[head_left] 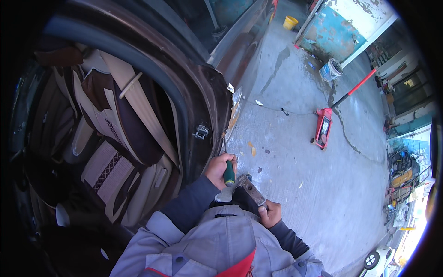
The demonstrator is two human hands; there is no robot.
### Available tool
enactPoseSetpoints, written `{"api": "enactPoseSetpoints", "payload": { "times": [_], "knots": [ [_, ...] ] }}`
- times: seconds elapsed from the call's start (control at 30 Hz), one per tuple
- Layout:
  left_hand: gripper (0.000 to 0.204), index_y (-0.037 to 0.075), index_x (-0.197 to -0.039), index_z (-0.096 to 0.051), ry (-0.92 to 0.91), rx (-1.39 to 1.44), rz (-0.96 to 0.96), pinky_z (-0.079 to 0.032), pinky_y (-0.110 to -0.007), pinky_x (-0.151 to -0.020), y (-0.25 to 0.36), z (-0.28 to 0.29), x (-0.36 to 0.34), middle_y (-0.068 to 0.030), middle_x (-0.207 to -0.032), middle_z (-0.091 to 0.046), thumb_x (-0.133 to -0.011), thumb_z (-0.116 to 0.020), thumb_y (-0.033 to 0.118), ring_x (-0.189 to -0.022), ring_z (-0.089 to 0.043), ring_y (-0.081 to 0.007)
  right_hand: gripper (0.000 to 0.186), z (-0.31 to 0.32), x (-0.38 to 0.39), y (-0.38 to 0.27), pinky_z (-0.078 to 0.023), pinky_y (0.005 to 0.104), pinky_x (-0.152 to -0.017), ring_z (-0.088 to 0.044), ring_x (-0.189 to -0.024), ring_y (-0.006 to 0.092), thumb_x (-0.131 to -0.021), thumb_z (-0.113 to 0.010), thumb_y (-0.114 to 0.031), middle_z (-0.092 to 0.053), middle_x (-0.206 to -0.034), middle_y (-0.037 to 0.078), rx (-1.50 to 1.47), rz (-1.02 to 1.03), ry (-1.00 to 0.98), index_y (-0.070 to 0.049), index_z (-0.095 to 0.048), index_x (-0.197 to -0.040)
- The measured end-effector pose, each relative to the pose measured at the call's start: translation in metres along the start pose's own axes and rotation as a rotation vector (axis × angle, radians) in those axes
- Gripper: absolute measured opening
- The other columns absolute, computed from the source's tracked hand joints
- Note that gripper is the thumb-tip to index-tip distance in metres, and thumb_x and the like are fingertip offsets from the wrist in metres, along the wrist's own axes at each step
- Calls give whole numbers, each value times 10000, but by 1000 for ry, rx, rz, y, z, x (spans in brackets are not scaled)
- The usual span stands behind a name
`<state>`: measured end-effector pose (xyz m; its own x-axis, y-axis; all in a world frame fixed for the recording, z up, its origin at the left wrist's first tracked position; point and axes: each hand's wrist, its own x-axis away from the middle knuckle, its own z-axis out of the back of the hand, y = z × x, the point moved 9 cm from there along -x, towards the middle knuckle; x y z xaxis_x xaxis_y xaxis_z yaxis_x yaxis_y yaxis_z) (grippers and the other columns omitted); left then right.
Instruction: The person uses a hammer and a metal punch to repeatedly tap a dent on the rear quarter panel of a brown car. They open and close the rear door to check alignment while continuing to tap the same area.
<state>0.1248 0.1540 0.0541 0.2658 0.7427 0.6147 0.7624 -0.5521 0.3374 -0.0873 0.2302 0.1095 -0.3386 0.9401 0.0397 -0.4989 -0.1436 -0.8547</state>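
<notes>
My left hand [218, 171] is closed around a screwdriver with a green handle [229, 173]. Its thin shaft points away from me, and the tip meets the lower rear edge of the brown car body [227, 131], where the paint is worn to a tan and whitish patch [235, 108]. In my right hand [271, 214] is a hammer, gripped by a handle mostly hidden from view. The worn metal hammer head [251, 190] sits just right of the screwdriver's handle end, close to it; whether they touch I cannot tell.
The open door frame on the left shows beige and brown seats [110, 171], a seat belt [138, 106] and a metal door latch [200, 132]. A red floor jack [322, 129] with a long handle stands right. Buckets [331, 70] are farther off; clutter lines the right wall.
</notes>
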Motion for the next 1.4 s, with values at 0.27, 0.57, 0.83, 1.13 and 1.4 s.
{"api": "enactPoseSetpoints", "payload": {
  "times": [0.27, 0.57, 0.83, 1.13, 1.4],
  "knots": [
    [192, 42, -924, -588, -54, -15, -96, -445, -289, -623, 4, -10, 0, -47, -698, -572, -1011, -521, 199, -648, -544, -151, 546, -1, -6, -5, -394, 434, -492, -467, -476, 363, -945, -635, -474, -455, -563, 186, -11, 17, -10, -6, -530, -684],
    [168, 49, -916, -614, 125, -181, -191, -446, -290, -635, -15, 9, -6, -35, -750, -571, -984, -554, 190, -653, -538, -139, 540, -6, 1, 12, -398, 422, -498, -460, -469, 307, -969, -611, -461, -454, -550, 169, -49, -53, 15, -2, -537, -694],
    [183, 38, -975, -601, 159, -619, -235, -448, -305, -597, -45, 49, -42, -48, -688, -582, -998, -530, 205, -619, -568, -140, 544, -15, 20, 45, -402, 399, -507, -469, -495, 197, -1000, -560, -456, -479, -542, 108, -186, -168, 98, 4, -547, -708],
    [251, 30, -948, -539, 260, -1024, -473, -463, -358, -592, -29, 66, -53, -55, -666, -590, -1051, -506, 257, -596, -592, -169, 610, -39, 55, 105, -384, 351, -514, -475, -529, 141, -1025, -503, -519, -507, -560, 42, -397, -373, 176, -14, -544, -684],
    [201, 50, -983, -524, 192, -1010, -463, -459, -308, -720, -46, 89, -64, -44, -763, -621, -1077, -473, 219, -724, -582, -134, 634, -42, 56, 129, -367, 308, -519, -468, -531, 111, -1054, -450, -529, -506, -567, 13, -515, -441, 246, -37, -530, -662]
  ]
}}
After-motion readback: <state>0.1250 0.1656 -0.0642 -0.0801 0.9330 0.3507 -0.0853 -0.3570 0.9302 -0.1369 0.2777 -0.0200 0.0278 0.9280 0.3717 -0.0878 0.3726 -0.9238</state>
